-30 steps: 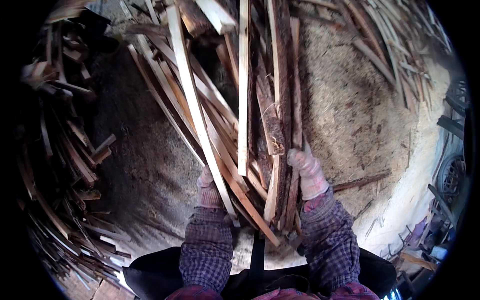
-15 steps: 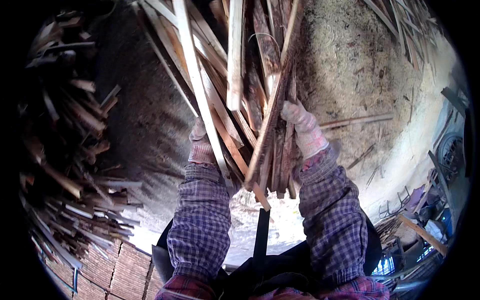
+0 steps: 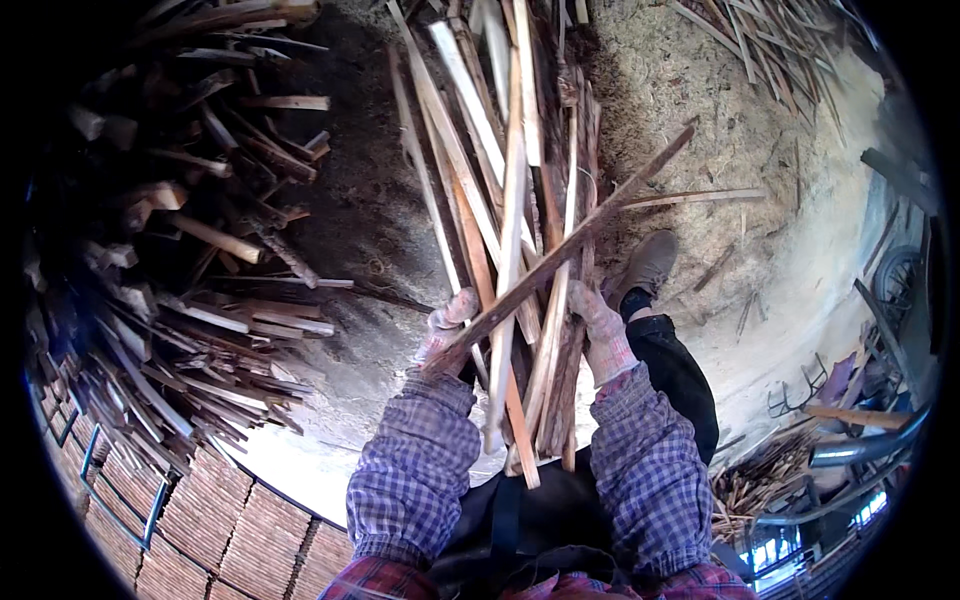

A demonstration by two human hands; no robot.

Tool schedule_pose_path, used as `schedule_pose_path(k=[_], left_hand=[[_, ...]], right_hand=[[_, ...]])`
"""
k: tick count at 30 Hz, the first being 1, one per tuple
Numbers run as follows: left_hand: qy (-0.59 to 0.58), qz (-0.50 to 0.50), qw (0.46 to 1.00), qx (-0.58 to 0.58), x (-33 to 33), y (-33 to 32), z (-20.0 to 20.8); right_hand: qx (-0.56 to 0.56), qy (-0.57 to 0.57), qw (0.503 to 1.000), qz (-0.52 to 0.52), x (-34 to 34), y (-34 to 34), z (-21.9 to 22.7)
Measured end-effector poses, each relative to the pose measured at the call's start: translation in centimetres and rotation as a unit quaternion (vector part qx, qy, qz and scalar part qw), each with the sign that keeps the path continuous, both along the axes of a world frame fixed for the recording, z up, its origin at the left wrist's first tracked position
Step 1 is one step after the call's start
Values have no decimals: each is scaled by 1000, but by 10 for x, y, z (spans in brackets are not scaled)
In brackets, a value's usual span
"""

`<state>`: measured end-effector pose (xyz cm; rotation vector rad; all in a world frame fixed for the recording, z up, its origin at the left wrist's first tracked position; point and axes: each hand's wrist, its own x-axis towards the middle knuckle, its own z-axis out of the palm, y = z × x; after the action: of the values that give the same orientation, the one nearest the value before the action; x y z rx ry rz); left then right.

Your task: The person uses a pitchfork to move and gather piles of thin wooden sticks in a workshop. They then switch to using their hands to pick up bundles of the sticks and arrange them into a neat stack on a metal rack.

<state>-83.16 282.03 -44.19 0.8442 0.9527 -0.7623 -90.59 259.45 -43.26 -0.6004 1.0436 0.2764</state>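
A long, loose bundle of wooden strips (image 3: 513, 230) runs away from my body between my forearms. My gloved left hand (image 3: 447, 325) is closed around the bundle's left side, its thumb up. On the other side my gloved right hand (image 3: 598, 325) grips the outer strips, with its fingers partly hidden beneath them. One dark slat (image 3: 620, 203) lies slantwise across the top, from my left wrist up to the far right. Several near ends reach almost to my dark apron (image 3: 540, 505).
A big heap of split wood (image 3: 215, 235) rises on the left, above stacked ribbed reddish blocks (image 3: 205, 510). More sticks (image 3: 765, 50) lie at the far right. My shoe (image 3: 652, 262) stands right of the bundle, near a single stick (image 3: 700, 197). A metal pipe (image 3: 865, 448) is at lower right.
The bundle and both hands have come nearer my body. The dark slat has swung from lengthwise to slantwise across the top. My view has shifted, and my right leg and shoe now show.
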Motion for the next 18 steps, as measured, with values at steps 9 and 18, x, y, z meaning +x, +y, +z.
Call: schedule_pose_path(k=[9,18], left_hand=[[79,-183,980,25,28,8,154],[12,-242,970,29,-31,-21,252]], right_hand=[[113,-33,984,-131,-31,64,106],[121,55,983,-129,-136,64,155]])
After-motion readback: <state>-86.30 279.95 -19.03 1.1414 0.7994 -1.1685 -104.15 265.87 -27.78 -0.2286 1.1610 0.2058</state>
